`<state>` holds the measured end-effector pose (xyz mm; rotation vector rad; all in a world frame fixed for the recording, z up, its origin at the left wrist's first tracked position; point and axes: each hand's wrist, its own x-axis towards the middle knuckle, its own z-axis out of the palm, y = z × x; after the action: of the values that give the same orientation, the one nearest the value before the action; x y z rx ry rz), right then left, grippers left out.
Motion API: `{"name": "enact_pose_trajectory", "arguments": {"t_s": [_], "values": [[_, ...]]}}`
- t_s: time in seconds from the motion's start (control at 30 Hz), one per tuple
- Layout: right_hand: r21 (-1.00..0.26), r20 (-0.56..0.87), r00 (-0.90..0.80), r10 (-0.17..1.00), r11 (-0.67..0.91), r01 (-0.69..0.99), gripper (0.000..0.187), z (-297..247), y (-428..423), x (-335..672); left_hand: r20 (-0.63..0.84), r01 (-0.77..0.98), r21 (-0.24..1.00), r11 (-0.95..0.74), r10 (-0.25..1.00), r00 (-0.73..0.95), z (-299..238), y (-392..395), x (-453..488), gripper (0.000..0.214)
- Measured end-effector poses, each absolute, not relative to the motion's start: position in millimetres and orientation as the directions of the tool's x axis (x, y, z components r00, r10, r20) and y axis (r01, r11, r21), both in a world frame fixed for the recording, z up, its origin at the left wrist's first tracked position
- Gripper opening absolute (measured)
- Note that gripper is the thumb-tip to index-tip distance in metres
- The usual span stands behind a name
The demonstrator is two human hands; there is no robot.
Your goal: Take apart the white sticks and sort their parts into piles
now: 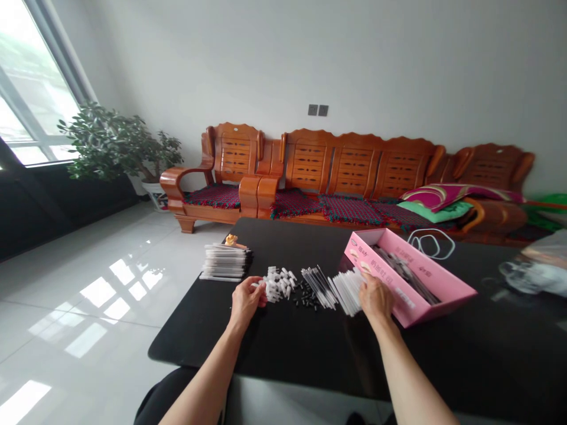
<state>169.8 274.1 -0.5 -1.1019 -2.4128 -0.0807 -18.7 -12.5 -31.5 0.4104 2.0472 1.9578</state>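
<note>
My left hand [248, 300] is closed in a pinch at the left edge of a pile of small white pen caps [279, 284], with a white cap between the fingertips. My right hand [376, 298] reaches to the right side of a row of white pen barrels [346, 291]; its fingers are closed on a barrel there, partly hidden by the hand. Between the hands lie thin grey pen refills [319, 286] with silvery tips. Small black plugs [306, 295] are scattered beside them. A neat stack of whitish pens [224, 261] lies beyond my left hand.
A pink open box [398, 293] with dark strips inside stands just right of my right hand. A white cord loop [436, 243] and a clear plastic bag [535, 268] lie farther right on the black table [292, 348]. A small yellowish figure [231, 239] sits behind the stack.
</note>
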Motion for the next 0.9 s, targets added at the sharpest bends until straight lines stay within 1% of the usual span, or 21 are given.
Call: {"name": "enact_pose_trajectory", "arguments": {"t_s": [0.13,0.23,0.3,0.4,0.57,0.63,0.7,0.77,0.83,0.9], "values": [[-0.024,0.488,-0.632,0.602,0.733,0.68,0.037,-16.2,293.3,175.0,-0.012,0.006,0.999,0.048,0.37,-0.929,-36.2,-11.6,-19.8,0.039],[0.011,0.501,-0.664,0.555,0.763,0.646,0.038,-24.5,300.8,177.4,0.002,0.032,0.997,0.075,0.365,-0.931,-33.0,-12.3,-19.0,0.045],[0.015,0.505,-0.669,0.545,0.77,0.638,0.038,-27.6,304.9,178.9,0.013,0.054,0.994,0.1,0.368,-0.93,-30.1,-13.0,-18.4,0.042],[0.006,0.509,-0.669,0.541,0.775,0.631,0.039,-29.3,309.5,180.4,0.016,0.065,0.99,0.122,0.366,-0.931,-26.7,-13.7,-17.9,0.037],[-0.045,0.554,-0.638,0.534,0.785,0.618,0.037,-24.0,303.9,179.5,0.027,0.077,0.989,0.13,0.351,-0.936,-20.1,-18.1,-21.3,0.036],[-0.081,0.577,-0.626,0.525,0.799,0.596,0.036,-19.1,294.5,177.3,0.055,0.109,0.982,0.155,0.321,-0.945,-15.1,-24.7,-26.6,0.036],[-0.131,0.596,-0.617,0.513,0.821,0.556,0.034,-13.7,282.4,174.6,0.097,0.16,0.961,0.227,0.265,-0.959,-9.2,-34.8,-34.6,0.034],[-0.183,0.605,-0.614,0.506,0.839,0.512,0.033,-8.7,270.2,171.7,0.174,0.234,0.893,0.384,0.186,-0.967,-4.2,-46.4,-43.9,0.032],[-0.216,0.606,-0.616,0.504,0.849,0.482,0.032,-4.6,260.3,169.1,0.278,0.302,0.754,0.584,0.133,-0.951,-2.4,-57.2,-52.2,0.031],[-0.232,0.607,-0.614,0.504,0.851,0.47,0.032,-1.4,252.8,166.9,0.352,0.354,0.598,0.72,0.161,-0.922,-4.6,-64.9,-57.5,0.031]]}}
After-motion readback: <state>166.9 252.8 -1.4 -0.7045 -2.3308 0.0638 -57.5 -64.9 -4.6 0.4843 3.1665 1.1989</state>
